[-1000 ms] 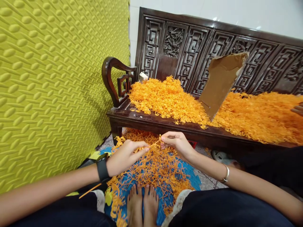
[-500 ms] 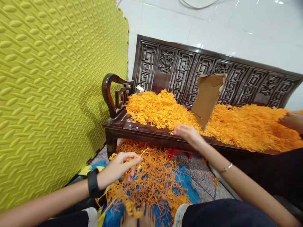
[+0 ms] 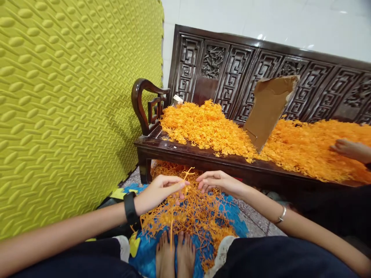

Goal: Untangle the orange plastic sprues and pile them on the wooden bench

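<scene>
My left hand (image 3: 165, 189), with a black band at its wrist, pinches a thin orange branched strand (image 3: 189, 173) between thumb and fingers. Its forked tip stands up above the fingertips, and a longer strand hangs below the hand. Facing it from the right is my right hand (image 3: 223, 183), fingers slightly curled and apart, with nothing visible in them. A small gap separates the two hands. Beneath both lies a loose heap of orange strands (image 3: 185, 212) on a blue sheet (image 3: 232, 216), around my bare feet.
A dark carved wooden bench (image 3: 185, 152) holds a pile of small orange pieces (image 3: 199, 123) and another orange pile (image 3: 307, 146), with an upright cardboard piece (image 3: 268, 108) between them. Another person's hand (image 3: 352, 150) touches the right pile. A yellow textured mat (image 3: 72, 116) rises at left.
My right hand has moved from the bench's front edge down and left, close to my left hand. The left hand still pinches a strand. The view has shifted slightly.
</scene>
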Demonstrator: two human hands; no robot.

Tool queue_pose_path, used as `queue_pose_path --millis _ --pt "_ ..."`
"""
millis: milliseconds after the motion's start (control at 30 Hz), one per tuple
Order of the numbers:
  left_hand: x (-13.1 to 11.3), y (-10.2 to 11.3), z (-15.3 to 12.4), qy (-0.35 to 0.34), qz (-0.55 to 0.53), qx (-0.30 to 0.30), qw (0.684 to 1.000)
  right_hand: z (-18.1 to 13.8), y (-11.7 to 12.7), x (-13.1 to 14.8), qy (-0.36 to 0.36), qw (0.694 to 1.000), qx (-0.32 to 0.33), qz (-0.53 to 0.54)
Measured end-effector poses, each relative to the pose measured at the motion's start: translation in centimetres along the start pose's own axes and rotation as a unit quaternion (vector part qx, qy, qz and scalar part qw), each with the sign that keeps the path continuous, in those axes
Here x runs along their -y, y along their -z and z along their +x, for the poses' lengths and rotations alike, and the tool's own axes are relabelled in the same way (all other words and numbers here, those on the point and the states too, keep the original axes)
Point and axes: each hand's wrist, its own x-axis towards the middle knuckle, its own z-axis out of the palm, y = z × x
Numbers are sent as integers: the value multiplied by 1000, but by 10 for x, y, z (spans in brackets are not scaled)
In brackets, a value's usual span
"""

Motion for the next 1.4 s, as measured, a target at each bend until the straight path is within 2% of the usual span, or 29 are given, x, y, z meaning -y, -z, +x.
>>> queue_pose_path --millis 100,200,300,400,500,567,633,733,800,867,933,967,1033,1100,1167,1233,1267,1333,1400 --pt "-1 -5 1 -16 9 14 1000 -2 -9 19 8 998 62 -24" --pt "-3 -9 4 -47 43 4 998 -1 -23 30 -1 992 112 -62" --pt "-6 -12 5 -72 76 -19 994 1 -38 33 10 992 95 -88" --pt "-10 -13 3 -67 29 -17 997 3 -46 34 31 993 59 -97" --pt "-12 -13 -1 -50 -19 -26 998 3 -46 37 51 994 21 -97" --pt "-13 -13 -3 -28 -35 -39 998 0 -42 41 59 992 24 -111" --pt "-11 -12 -4 2 -48 -25 999 -6 -34 45 60 985 60 -152" --pt "-10 -6 -6 28 -43 31 998 -16 -18 39 16 958 176 -225" --pt "-11 3 -7 25 -33 13 999 -23 -5 27 -60 926 258 -267" --pt "-13 13 -8 17 -31 -45 998 -25 10 13 -119 907 278 -293" --pt "-14 19 -8 8 -33 -82 996 -22 31 7 -106 930 198 -290" --pt "-15 20 -7 5 -34 -87 996 -19 44 10 -72 949 123 -282" --pt "-15 16 -5 8 -35 -82 996 -11 76 27 22 966 -85 -242" --pt "-14 7 -2 17 -40 -67 997 -5 111 52 100 940 -290 -150" --pt "-13 -2 0 22 -42 -51 998 -1 140 73 106 915 -388 -33" --pt "-13 -8 1 23 -37 -42 998 2 152 79 72 910 -406 42" --pt "-13 -9 1 22 -34 -42 998 3 150 75 52 914 -398 59" --pt "-13 -10 2 22 -45 -43 998 7 130 59 21 928 -364 73" --pt "-14 -10 2 25 -81 -35 996 11 95 39 -6 957 -282 62"
